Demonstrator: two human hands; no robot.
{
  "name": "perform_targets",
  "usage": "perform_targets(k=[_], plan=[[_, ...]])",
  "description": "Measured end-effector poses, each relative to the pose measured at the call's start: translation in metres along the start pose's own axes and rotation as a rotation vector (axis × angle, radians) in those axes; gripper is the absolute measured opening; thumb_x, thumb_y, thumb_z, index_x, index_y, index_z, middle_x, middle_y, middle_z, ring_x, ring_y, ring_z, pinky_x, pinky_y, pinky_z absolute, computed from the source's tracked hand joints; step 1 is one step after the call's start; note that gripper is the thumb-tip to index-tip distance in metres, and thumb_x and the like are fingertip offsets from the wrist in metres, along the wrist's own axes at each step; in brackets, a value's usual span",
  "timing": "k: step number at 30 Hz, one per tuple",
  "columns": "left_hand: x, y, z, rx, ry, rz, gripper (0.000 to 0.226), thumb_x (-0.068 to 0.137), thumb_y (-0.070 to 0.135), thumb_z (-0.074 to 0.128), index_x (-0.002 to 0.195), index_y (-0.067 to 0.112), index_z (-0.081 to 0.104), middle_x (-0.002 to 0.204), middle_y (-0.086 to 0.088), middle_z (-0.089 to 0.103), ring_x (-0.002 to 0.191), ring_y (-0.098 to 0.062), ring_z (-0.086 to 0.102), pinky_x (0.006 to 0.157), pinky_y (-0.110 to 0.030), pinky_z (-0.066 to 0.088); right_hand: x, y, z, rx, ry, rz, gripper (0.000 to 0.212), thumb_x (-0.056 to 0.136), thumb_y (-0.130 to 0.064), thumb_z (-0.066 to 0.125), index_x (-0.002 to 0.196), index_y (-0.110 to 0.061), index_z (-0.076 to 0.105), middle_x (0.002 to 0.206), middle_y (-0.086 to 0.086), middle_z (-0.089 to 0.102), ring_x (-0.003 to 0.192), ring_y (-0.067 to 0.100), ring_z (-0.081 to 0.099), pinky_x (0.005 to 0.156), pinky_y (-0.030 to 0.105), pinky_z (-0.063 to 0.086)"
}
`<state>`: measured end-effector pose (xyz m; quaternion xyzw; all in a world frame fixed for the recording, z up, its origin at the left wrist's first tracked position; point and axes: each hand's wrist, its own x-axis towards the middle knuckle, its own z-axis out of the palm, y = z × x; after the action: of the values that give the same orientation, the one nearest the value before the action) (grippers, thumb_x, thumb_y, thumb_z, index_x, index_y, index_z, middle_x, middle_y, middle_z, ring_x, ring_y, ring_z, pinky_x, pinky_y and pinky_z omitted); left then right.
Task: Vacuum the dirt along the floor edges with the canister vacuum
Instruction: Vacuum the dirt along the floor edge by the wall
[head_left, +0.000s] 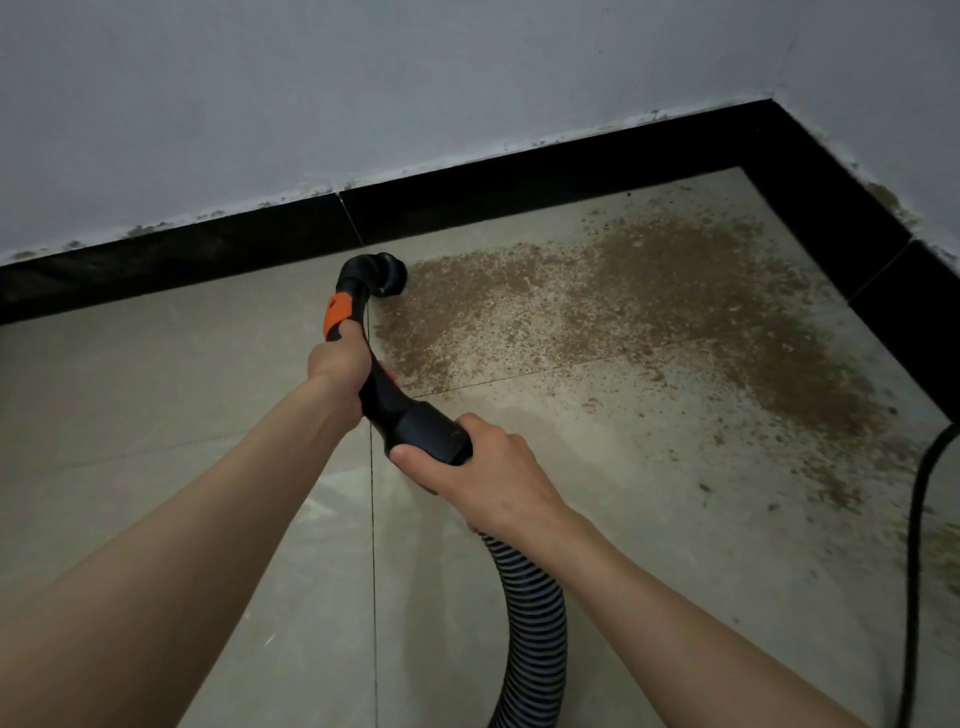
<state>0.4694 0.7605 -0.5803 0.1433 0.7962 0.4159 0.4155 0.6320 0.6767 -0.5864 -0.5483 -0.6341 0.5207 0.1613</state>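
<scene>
Vacuuming in progress, early stage by the look of it. Left hand (335, 364) grips the black curved plastic wand with orange collar (363, 364); right hand (485, 470) grips its cuff where the grey ribbed hose (530, 613) joins. Round black brush nozzle (392, 273) sits on the pale tiled floor (156, 415), just beside the black skirting (519, 192), at the left margin of the brown gritty dirt (623, 301). Tiles left of nozzle look clean; dirt toward the corner and along the right-hand edge remains. Black cable (917, 519) lies at right.
</scene>
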Motion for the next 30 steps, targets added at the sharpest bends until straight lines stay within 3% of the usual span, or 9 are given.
perform_targets(k=[2,6,15,18,21,22,25,28,30], plan=[[0.000,0.003,0.004,0.052,-0.004,0.014,0.042,0.100,0.039,0.037,0.123,0.004,0.043,0.095,-0.016,0.059,0.085,-0.029,0.061,0.088,-0.043,0.053,0.001,0.002,0.000,0.037,0.000,-0.001,0.047,0.078,-0.070,0.061,0.088,-0.025,0.052,0.084,-0.001,0.062,0.069,0.021,0.064,0.067,0.043,0.060],[-0.002,0.008,0.013,0.046,-0.036,0.024,0.033,0.101,0.038,0.037,0.113,0.008,0.041,0.080,-0.011,0.055,0.063,-0.024,0.056,0.069,-0.037,0.054,0.004,0.005,-0.003,0.090,0.020,0.006,0.047,0.077,-0.069,0.062,0.088,-0.024,0.053,0.082,0.000,0.064,0.068,0.021,0.065,0.067,0.043,0.060],[-0.005,0.011,0.027,0.098,-0.059,0.046,0.033,0.101,0.037,0.038,0.113,0.007,0.043,0.078,-0.009,0.054,0.063,-0.021,0.055,0.056,-0.032,0.049,0.003,0.011,-0.008,0.120,0.069,0.025,0.046,0.077,-0.068,0.063,0.088,-0.025,0.053,0.081,-0.003,0.063,0.065,0.019,0.064,0.066,0.039,0.060],[-0.008,0.011,0.035,0.138,-0.075,0.067,0.039,0.100,0.037,0.038,0.120,0.004,0.046,0.084,-0.010,0.054,0.075,-0.024,0.056,0.074,-0.036,0.053,0.001,0.015,-0.009,0.129,0.097,0.047,0.048,0.076,-0.070,0.062,0.091,-0.025,0.054,0.081,-0.004,0.063,0.069,0.019,0.065,0.068,0.041,0.060],[-0.013,0.013,0.046,0.171,-0.084,0.097,0.037,0.101,0.037,0.037,0.117,0.004,0.045,0.079,-0.008,0.053,0.065,-0.020,0.054,0.052,-0.022,0.051,-0.001,0.019,-0.012,0.148,0.122,0.066,0.048,0.074,-0.072,0.060,0.088,-0.027,0.053,0.078,-0.005,0.063,0.066,0.019,0.065,0.064,0.038,0.059],[-0.015,0.014,0.049,0.178,-0.094,0.101,0.037,0.101,0.037,0.037,0.117,0.005,0.045,0.080,-0.008,0.053,0.065,-0.020,0.054,0.052,-0.022,0.051,-0.002,0.021,-0.013,0.156,0.130,0.070,0.047,0.073,-0.072,0.060,0.087,-0.028,0.052,0.077,-0.005,0.062,0.065,0.019,0.065,0.063,0.037,0.059],[-0.018,0.017,0.061,0.181,-0.136,0.094,0.041,0.101,0.038,0.037,0.122,0.004,0.045,0.089,-0.012,0.054,0.075,-0.024,0.055,0.078,-0.037,0.052,-0.003,0.026,-0.019,0.168,0.158,0.084,0.048,0.073,-0.073,0.060,0.086,-0.028,0.051,0.078,-0.005,0.062,0.067,0.021,0.066,0.065,0.038,0.059],[-0.025,0.018,0.073,0.169,-0.176,0.072,0.036,0.101,0.038,0.037,0.116,0.006,0.043,0.081,-0.012,0.055,0.065,-0.024,0.055,0.066,-0.036,0.054,-0.004,0.031,-0.026,0.182,0.184,0.097,0.049,0.074,-0.072,0.060,0.088,-0.026,0.052,0.079,-0.004,0.061,0.071,0.024,0.067,0.068,0.041,0.059],[-0.029,0.020,0.081,0.178,-0.206,0.076,0.036,0.101,0.038,0.038,0.117,0.006,0.043,0.081,-0.012,0.054,0.066,-0.026,0.056,0.068,-0.038,0.054,-0.006,0.034,-0.029,0.188,0.207,0.100,0.048,0.075,-0.072,0.060,0.089,-0.026,0.052,0.078,-0.004,0.061,0.070,0.024,0.066,0.068,0.041,0.059]])
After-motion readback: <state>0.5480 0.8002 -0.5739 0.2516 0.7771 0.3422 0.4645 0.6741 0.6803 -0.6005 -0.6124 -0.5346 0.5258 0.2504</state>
